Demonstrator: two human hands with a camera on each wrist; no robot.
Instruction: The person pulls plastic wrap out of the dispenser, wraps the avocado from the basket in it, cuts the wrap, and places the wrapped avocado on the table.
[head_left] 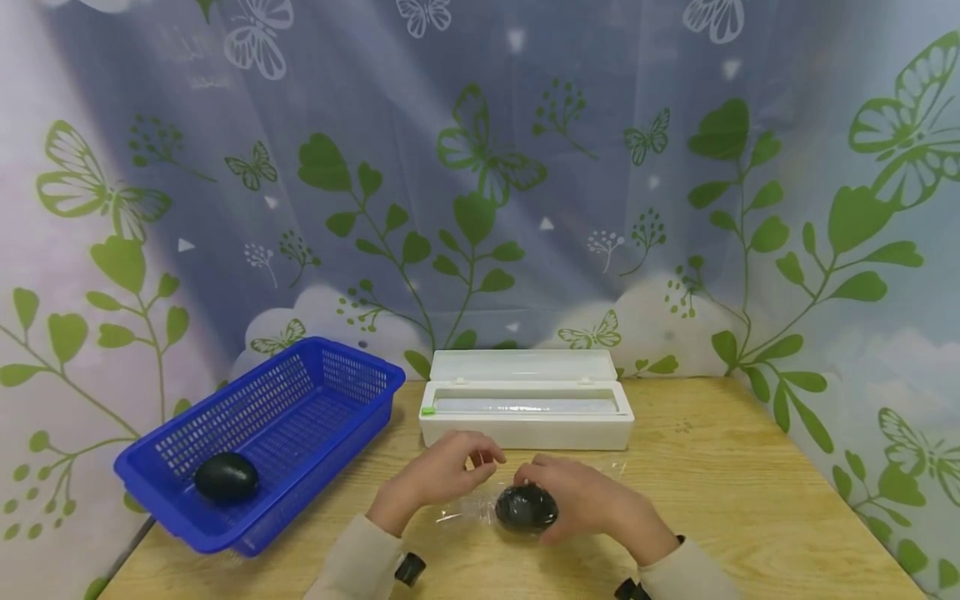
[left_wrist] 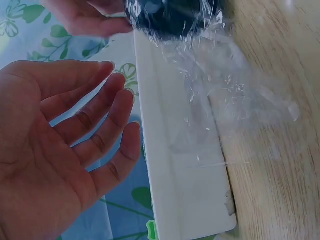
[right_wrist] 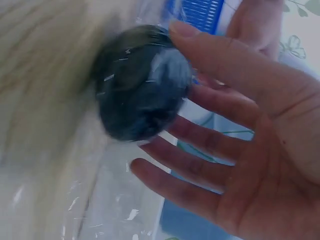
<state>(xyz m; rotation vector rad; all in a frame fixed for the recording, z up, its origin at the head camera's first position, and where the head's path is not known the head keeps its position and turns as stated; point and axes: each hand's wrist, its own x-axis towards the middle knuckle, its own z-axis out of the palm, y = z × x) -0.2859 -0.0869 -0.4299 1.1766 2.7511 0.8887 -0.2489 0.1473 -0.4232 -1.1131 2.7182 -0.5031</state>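
A dark green avocado (head_left: 527, 510), wrapped in clear plastic film (left_wrist: 225, 95), is at the front middle of the table. My right hand (head_left: 588, 497) holds it, thumb on one side and fingers on the other, as the right wrist view shows. Loose film trails off the avocado to the left, toward my left hand (head_left: 446, 468). That hand hovers beside the avocado with its fingers loosely bent and nothing between them. Directly behind both hands stands a white cling film dispenser (head_left: 525, 433), lid raised, with a roll of film inside.
On the left is a blue plastic basket (head_left: 330, 483) with perforated walls. A second dark green avocado (head_left: 227, 477) lies in its near end. The wooden table (head_left: 750, 500) backs onto a printed curtain (head_left: 600, 250) of leaves and butterflies.
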